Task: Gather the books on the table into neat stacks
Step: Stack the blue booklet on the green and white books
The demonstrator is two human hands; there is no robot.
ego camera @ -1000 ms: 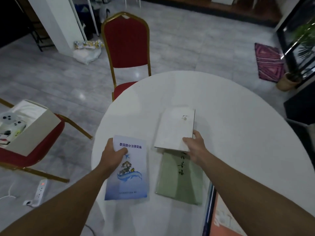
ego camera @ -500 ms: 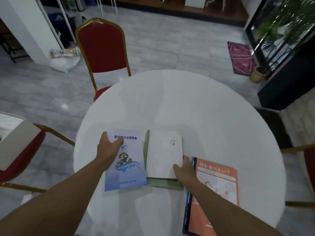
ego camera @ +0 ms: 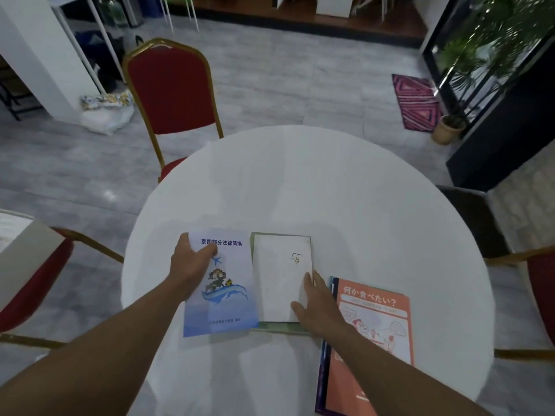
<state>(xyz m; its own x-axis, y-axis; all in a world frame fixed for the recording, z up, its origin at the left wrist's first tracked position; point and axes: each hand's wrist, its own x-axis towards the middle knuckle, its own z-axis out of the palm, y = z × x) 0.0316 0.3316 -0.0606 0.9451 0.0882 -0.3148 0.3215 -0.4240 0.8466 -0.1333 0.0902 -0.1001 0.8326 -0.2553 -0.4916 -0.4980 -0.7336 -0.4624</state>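
Nearest, an orange book (ego camera: 372, 340) lies at the round white bench's (ego camera: 315, 190) right edge. The right hand (ego camera: 318, 307) rests flat, fingers spread, on a white book (ego camera: 279, 274) stacked over a green one (ego camera: 282, 326). Left of it, the left hand (ego camera: 189, 262) grips a blue book's (ego camera: 219, 289) far corner.

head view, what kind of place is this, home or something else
Probably a lobby or function room, not a home: a round white table, red banquet chairs with gold frames, tiled floor and a potted plant by glass doors.

Far half of the tabletop (ego camera: 315, 181) is wide open; books (ego camera: 282, 283) crowd the near edge, red chair (ego camera: 171, 88) behind.
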